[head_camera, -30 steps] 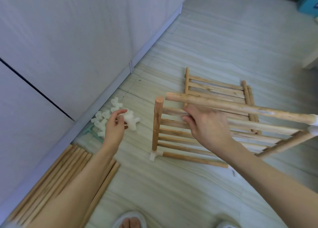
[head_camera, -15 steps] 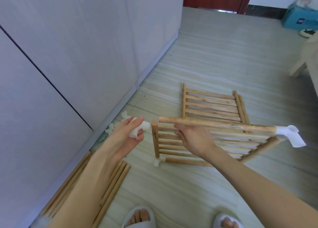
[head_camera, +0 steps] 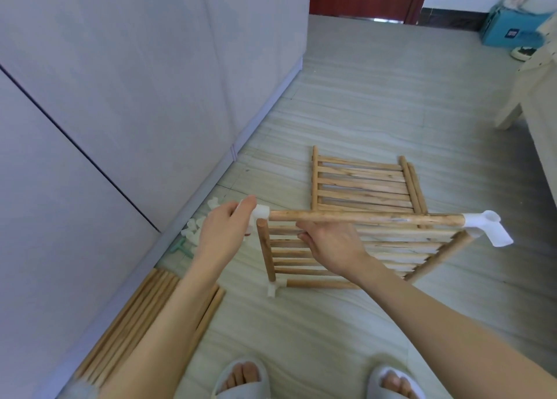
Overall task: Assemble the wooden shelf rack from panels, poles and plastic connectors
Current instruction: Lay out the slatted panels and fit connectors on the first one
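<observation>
Both hands work at the near end of a horizontal wooden pole. The left hand pinches a white plastic connector between thumb and fingers, holding it against the pole's left tip. The right hand, just right of the left one, curls its fingers round the same pole from below, close to that tip. Far out to the right of the right hand, the pole's other end sits in a second white connector, from which another pole slants down to the floor.

Directly under the left hand's connector stands an upright pole, its top bare and just apart from the connector, its foot in a small white floor connector. Beneath the right hand a slatted wooden panel lies on the floor. Beyond the hands a second slatted panel lies flat.

Left of the left hand, by the wall, loose white connectors are heaped. Below the left forearm a bundle of spare poles lies along the wall. Nearest, two feet in grey slippers show.
</observation>
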Tool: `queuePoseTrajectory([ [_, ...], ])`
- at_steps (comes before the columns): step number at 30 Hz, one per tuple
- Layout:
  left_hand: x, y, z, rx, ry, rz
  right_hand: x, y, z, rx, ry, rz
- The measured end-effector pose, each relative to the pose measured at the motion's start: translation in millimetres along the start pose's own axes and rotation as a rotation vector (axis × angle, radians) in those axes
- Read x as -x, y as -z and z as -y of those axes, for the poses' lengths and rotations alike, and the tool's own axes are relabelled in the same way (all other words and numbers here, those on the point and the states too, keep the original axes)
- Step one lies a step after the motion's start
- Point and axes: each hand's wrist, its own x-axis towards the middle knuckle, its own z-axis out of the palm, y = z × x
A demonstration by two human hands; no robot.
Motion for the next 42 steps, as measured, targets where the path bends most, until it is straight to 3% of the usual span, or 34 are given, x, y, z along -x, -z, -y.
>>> queuePoseTrajectory([
  [9,-3,-12,0,0.007,0.024,-0.036,-3,-1,-2,0.008,0.007,-0.007],
  [14,-14,-7,1,0.115,0.178,-0.048,-4,-2,-2,0.018,-0.002,-0.009],
  [17,-22,-5,-1,0.274,0.261,0.028,-6,-3,-3,0.032,-0.007,-0.016],
  [27,-21,-7,10,0.45,0.058,0.099,-7,-2,-3,0.008,-0.002,-0.058],
  [33,-19,6,1,0.154,-0.118,0.165,-8,-3,-4,-0.009,-0.003,-0.067],
  [39,-17,15,-4,0.039,-0.227,0.2,-9,-5,-4,0.008,-0.021,-0.053],
  [42,-15,9,-3,0.089,-0.206,0.241,-7,-3,-3,-0.005,-0.008,-0.057],
])
